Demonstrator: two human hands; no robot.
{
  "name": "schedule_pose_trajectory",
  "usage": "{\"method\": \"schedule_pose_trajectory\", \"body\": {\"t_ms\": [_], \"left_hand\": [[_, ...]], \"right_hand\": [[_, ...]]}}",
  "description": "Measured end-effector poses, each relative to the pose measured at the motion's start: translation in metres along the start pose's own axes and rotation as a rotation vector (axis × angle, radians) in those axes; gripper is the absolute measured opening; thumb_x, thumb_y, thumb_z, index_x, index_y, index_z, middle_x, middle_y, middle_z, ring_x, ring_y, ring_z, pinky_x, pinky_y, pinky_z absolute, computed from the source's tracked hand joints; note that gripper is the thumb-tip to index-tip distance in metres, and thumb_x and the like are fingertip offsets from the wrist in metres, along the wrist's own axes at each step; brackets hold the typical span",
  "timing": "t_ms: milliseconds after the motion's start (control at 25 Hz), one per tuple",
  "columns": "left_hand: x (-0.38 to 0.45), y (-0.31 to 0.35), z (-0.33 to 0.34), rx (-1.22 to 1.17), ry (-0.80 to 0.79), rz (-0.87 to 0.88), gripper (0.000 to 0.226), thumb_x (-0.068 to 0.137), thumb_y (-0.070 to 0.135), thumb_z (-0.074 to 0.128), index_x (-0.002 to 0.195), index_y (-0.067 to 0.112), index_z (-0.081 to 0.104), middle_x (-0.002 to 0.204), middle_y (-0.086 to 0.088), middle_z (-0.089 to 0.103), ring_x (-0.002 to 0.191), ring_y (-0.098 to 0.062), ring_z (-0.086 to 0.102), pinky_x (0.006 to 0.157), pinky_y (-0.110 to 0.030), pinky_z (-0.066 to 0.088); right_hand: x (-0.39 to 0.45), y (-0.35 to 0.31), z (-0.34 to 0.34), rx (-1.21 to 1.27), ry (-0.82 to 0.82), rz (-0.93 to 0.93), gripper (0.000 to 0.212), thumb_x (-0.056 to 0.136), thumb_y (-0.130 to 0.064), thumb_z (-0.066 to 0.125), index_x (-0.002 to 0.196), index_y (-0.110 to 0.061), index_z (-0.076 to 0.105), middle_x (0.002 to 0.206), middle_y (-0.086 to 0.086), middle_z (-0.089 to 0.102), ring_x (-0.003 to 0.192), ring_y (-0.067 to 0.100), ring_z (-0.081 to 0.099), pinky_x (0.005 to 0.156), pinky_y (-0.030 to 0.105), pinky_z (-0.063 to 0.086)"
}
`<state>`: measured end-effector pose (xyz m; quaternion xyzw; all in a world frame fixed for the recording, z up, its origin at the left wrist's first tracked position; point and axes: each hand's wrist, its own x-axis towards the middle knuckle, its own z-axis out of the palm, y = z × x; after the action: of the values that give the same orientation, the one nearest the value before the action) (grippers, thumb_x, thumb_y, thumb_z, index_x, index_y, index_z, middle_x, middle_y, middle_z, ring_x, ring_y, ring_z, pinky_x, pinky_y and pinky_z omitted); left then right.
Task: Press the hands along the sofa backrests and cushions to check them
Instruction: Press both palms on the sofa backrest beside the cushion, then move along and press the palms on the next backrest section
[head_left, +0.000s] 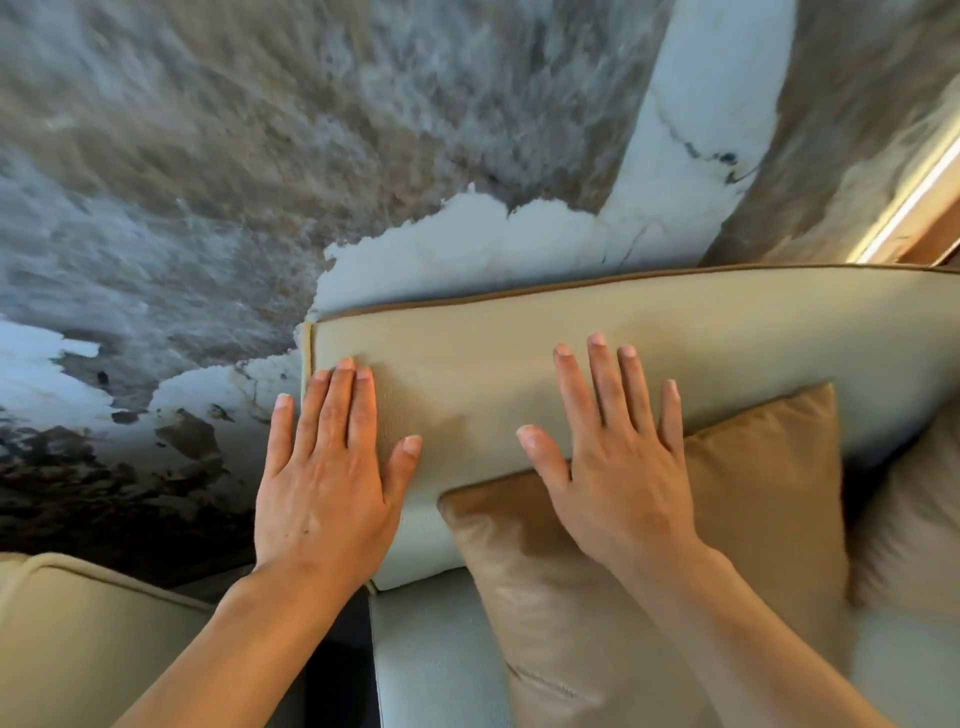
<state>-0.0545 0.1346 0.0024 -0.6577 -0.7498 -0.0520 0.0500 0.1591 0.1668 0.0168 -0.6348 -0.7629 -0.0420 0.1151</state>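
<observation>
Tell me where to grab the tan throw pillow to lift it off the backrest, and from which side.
Probably by the tan throw pillow's upper right corner, coming from the right. It leans tilted against the backrest; that corner stands free and pinchable, while the right hand lies flat over its upper left edge and the left hand presses the backrest's end.

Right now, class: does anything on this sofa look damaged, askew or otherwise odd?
Nothing looks damaged. Both hands, left hand and right hand, lie flat on the beige backrest. The tan cushion leans tilted against it, which seems ordinary.
</observation>
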Motion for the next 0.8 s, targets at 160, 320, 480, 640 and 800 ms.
{"method": "schedule_pose_trajectory", "body": {"t_ms": [160, 320, 480, 640, 800], "left_hand": [[-0.02, 0.0, -0.063, -0.022, 0.096, 0.05, 0.08, 0.094, 0.057, 0.008, 0.155, 0.006, 0.005, 0.164, -0.012, 0.0, 0.151, -0.025, -0.007, 0.123, -0.046, 0.001], [-0.053, -0.001, -0.148, -0.018, 0.334, 0.13, 0.07, 0.096, 0.05, 0.029, 0.153, 0.011, 0.026, 0.162, -0.011, 0.019, 0.151, -0.033, 0.01, 0.121, -0.05, 0.003], [-0.118, 0.0, -0.262, -0.001, 0.524, 0.096, 0.066, 0.096, 0.051, 0.029, 0.151, 0.015, 0.033, 0.162, -0.008, 0.022, 0.151, -0.033, 0.008, 0.121, -0.055, 0.005], [-0.212, 0.009, -0.364, -0.004, 0.597, 0.003, 0.065, 0.097, 0.053, 0.026, 0.15, 0.018, 0.036, 0.162, -0.007, 0.022, 0.151, -0.032, 0.008, 0.12, -0.056, 0.004], [-0.312, 0.014, -0.447, 0.065, 0.614, -0.098, 0.067, 0.093, 0.052, 0.036, 0.151, 0.019, 0.033, 0.163, -0.006, 0.018, 0.151, -0.031, 0.007, 0.119, -0.057, 0.004]], "right_hand": [[-0.028, -0.012, -0.082, -0.007, 0.095, 0.03, 0.071, 0.093, -0.064, 0.011, 0.153, -0.028, 0.011, 0.163, 0.005, 0.013, 0.149, 0.026, 0.009, 0.119, 0.054, 0.007], [-0.054, -0.023, -0.181, -0.052, 0.19, 0.033, 0.072, 0.092, -0.06, 0.021, 0.154, -0.022, 0.014, 0.162, 0.009, 0.013, 0.148, 0.03, 0.013, 0.116, 0.058, 0.008], [-0.106, -0.027, -0.296, 0.004, 0.34, -0.022, 0.071, 0.094, -0.061, 0.019, 0.154, -0.024, 0.013, 0.163, 0.007, 0.012, 0.149, 0.028, 0.009, 0.116, 0.057, 0.006], [-0.177, -0.028, -0.403, 0.073, 0.432, -0.091, 0.071, 0.094, -0.062, 0.017, 0.154, -0.023, 0.015, 0.162, 0.007, 0.014, 0.149, 0.028, 0.009, 0.116, 0.056, 0.004], [-0.257, -0.027, -0.487, 0.126, 0.456, -0.183, 0.071, 0.093, -0.063, 0.019, 0.154, -0.024, 0.015, 0.163, 0.007, 0.012, 0.149, 0.031, 0.01, 0.115, 0.058, 0.004]]}}
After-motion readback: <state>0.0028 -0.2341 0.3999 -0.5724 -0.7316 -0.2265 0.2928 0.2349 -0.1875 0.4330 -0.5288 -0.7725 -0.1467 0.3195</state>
